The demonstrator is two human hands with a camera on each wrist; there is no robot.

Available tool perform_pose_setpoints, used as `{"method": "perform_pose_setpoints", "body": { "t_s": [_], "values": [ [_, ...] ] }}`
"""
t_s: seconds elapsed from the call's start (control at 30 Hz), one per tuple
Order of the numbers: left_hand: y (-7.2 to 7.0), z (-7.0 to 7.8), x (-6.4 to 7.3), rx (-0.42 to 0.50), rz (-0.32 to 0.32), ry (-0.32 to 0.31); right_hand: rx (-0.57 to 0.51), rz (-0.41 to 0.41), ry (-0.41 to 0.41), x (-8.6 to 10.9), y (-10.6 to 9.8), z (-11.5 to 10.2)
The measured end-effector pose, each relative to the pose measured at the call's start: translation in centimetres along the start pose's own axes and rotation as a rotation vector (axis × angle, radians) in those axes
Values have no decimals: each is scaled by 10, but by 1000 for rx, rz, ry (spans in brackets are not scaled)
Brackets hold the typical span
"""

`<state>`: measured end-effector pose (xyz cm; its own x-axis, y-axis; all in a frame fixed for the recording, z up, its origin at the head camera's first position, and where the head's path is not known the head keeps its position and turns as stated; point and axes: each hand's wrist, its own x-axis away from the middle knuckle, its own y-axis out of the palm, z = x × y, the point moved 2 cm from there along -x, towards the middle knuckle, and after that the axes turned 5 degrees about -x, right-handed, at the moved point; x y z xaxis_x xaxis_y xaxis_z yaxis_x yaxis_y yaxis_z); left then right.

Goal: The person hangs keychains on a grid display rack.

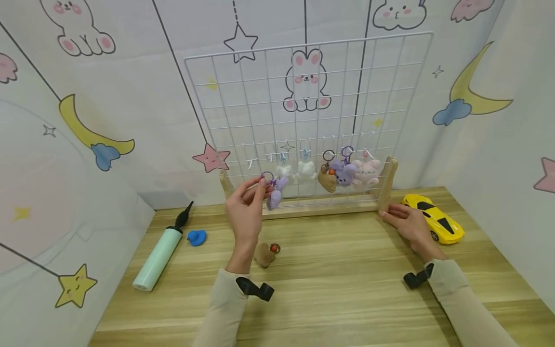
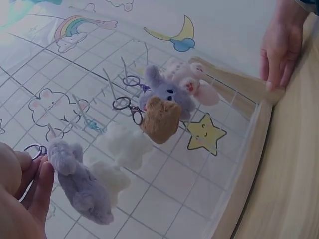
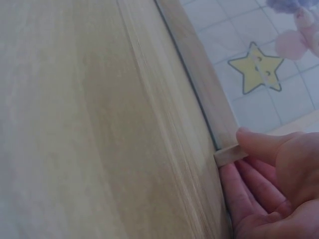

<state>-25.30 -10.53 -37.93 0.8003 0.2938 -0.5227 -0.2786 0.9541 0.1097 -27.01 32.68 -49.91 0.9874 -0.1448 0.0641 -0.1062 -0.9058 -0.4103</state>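
Observation:
My left hand pinches the ring of a purple plush keychain between thumb and fingers, in front of the white wire grid rack. In the left wrist view the plush dangles beside the fingertips. My right hand holds the right end of the rack's wooden stand, thumb on one side and fingers on the other. From hooks on the grid hang white plush keychains, a brown one, another purple one and a pink one. Bare hooks show at the left.
A brown plush keychain lies on the wooden table beside my left forearm. At the left are a mint-green hand pump with a black nozzle and a blue toy duck. A yellow toy car stands behind my right hand.

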Motion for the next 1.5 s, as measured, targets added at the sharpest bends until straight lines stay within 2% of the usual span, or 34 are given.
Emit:
{"method": "perform_pose_setpoints", "body": {
  "t_s": [0.23, 0.37, 0.53, 0.77, 1.0, 1.2, 1.4, 1.5],
  "values": [
    [23, -6, -6, 312, 49, -172, -10, 0, -5, -1, 0, 3],
    [33, -6, -7, 390, 49, -221, -12, -1, -7, -1, 0, 3],
    [38, -6, -10, 427, 70, -237, -30, -7, -7, -1, 2, 3],
    [38, -11, -12, 408, 100, -264, -43, -11, -4, 0, 3, 3],
    [33, -16, -16, 366, 94, -262, -61, -6, -3, 0, 2, 2],
    [16, -24, -14, 252, 93, -228, -42, -2, -3, 1, 3, 2],
    [-4, -38, -7, 179, 82, -244, -34, 2, -6, 1, 3, 1],
    [-13, -48, -3, 131, 52, -262, -29, 6, -8, 2, 3, 1]
  ]
}}
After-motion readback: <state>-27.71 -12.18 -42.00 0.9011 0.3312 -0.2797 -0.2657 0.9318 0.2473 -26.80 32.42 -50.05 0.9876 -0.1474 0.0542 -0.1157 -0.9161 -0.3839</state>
